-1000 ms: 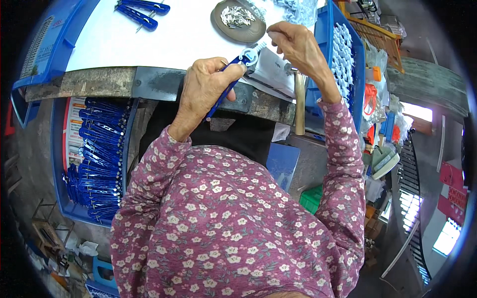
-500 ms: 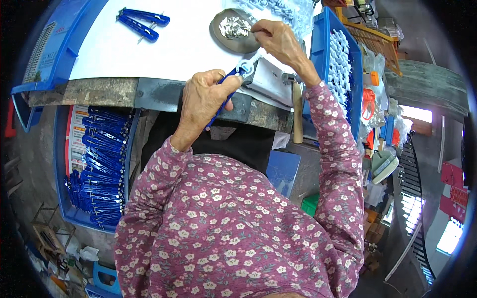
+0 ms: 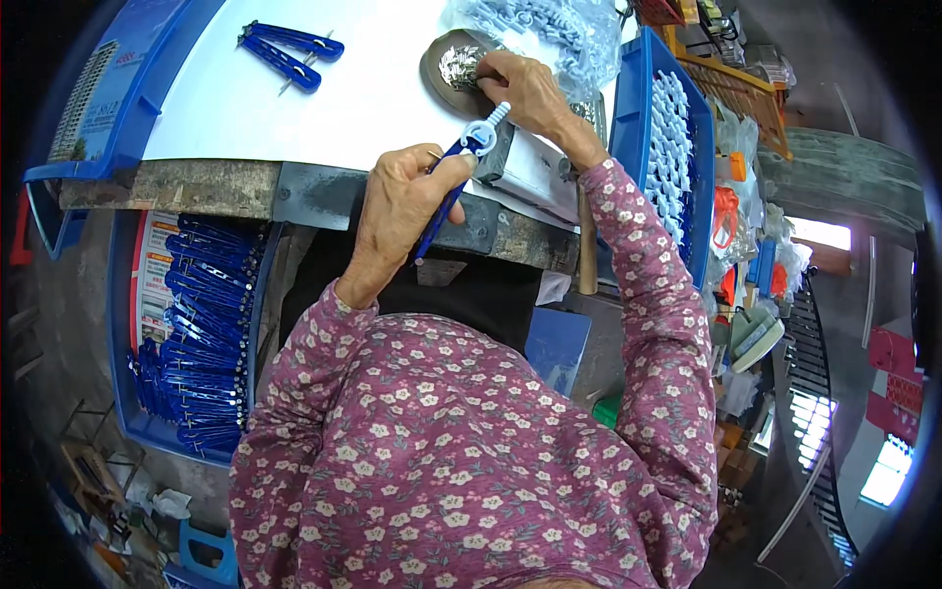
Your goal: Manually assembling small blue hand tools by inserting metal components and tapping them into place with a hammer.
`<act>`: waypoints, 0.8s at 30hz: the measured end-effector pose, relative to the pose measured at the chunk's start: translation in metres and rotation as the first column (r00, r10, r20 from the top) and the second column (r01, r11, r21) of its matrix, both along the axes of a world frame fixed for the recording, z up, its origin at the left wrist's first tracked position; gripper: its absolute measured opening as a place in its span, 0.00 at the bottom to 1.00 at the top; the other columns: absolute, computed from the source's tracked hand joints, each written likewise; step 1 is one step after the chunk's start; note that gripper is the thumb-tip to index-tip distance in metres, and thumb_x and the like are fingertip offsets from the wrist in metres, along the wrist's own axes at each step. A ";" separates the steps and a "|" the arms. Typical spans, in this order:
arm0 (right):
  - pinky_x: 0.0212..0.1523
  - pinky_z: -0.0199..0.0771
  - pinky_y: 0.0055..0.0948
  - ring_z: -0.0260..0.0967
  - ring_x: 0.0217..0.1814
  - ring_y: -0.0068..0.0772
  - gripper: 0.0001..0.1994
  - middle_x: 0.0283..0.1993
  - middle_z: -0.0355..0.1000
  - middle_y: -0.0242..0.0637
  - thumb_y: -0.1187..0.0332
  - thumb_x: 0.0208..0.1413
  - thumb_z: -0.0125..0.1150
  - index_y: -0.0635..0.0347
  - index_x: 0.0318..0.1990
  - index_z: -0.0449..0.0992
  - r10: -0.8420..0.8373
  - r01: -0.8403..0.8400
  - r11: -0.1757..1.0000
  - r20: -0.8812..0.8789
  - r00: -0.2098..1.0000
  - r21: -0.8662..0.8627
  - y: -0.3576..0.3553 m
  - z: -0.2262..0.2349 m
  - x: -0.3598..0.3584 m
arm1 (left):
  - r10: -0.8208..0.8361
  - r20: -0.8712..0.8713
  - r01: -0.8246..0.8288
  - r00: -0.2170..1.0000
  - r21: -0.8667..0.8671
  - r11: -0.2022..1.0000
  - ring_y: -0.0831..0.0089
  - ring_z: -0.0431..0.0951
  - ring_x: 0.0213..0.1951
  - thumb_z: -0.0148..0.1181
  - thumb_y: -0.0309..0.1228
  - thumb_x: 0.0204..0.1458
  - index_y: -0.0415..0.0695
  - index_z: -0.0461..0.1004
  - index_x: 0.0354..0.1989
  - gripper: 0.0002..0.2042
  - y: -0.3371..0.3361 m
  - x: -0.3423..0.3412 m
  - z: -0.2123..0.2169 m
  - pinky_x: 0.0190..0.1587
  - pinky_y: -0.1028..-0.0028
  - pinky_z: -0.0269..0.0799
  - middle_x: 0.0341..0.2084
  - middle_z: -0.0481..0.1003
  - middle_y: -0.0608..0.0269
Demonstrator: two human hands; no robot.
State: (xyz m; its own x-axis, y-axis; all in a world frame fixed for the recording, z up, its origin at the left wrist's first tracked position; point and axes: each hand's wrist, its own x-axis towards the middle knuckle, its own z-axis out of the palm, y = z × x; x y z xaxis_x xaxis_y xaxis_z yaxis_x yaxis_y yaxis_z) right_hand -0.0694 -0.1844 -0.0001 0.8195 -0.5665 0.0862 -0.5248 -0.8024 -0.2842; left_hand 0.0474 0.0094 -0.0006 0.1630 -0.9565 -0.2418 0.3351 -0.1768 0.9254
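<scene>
left hand (image 3: 404, 201): closed around a blue compass (image 3: 453, 182), fist over its legs; the pale hinge head with a ribbed knob sticks out above the thumb, the leg tips poke out below the palm.
right hand (image 3: 525, 86): fingers curled down into a round dish (image 3: 439, 77) of small shiny metal parts; whether anything is pinched there, cannot tell, the fingertips are hidden by the hand itself.
compass position: over the near edge of the desk (image 3: 324, 108), head just beside a grey block fixture (image 3: 496, 162).
desk edge: white top ends at a worn metal and wood lip running across under the left hand; hand hangs half off it.
open room: bare white top between the dish and two finished compasses (image 3: 289, 49) at the far left; well apart from both hands.
right margin: blue tray (image 3: 638, 187) of pale parts stands close against the right forearm.
below desk, left: blue crate (image 3: 132, 393) of many blue compasses, partly under the lip.
cut off: clear bag of pale parts (image 3: 549, 25) runs out of the top of the view.
hard to make out: clutter at far right, bent by the lens.
</scene>
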 end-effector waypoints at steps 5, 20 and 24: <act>0.30 0.67 0.37 0.69 0.27 0.44 0.06 0.25 0.70 0.46 0.71 0.46 0.53 0.64 0.32 0.69 0.045 -0.047 0.997 -0.046 0.998 -0.062 -0.003 -0.002 -0.001 | 0.009 -0.003 -0.009 1.000 -0.002 1.000 0.87 0.60 0.10 0.53 0.39 0.47 0.41 0.71 0.19 0.14 0.000 0.000 -0.001 0.13 0.84 0.51 0.07 0.68 0.68; 0.25 0.62 0.37 0.63 0.23 0.41 0.03 0.22 0.65 0.43 0.74 0.45 0.50 0.64 0.27 0.64 0.118 -0.121 0.990 -0.043 0.992 -0.071 -0.006 -0.003 -0.008 | -0.004 0.007 0.004 1.000 0.009 1.000 0.87 0.58 0.09 0.53 0.41 0.47 0.41 0.70 0.18 0.15 -0.003 0.000 -0.003 0.11 0.83 0.49 0.07 0.68 0.67; 0.25 0.64 0.32 0.64 0.22 0.34 0.05 0.22 0.66 0.40 0.72 0.49 0.50 0.66 0.30 0.67 0.032 -0.035 0.999 0.106 0.994 0.028 -0.007 -0.003 -0.010 | 0.017 -0.051 -0.019 0.999 -0.028 0.999 0.91 0.53 0.07 0.55 0.37 0.48 0.42 0.69 0.20 0.12 -0.004 -0.002 -0.007 0.09 0.87 0.41 0.10 0.71 0.62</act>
State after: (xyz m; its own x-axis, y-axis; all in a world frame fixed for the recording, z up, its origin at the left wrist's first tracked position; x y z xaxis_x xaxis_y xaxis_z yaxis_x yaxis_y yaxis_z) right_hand -0.0794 -0.1911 -0.0027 0.8251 -0.5428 0.1570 -0.4638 -0.8093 -0.3605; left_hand 0.0455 0.0055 -0.0072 0.1683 -0.9601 -0.2231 0.3846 -0.1444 0.9117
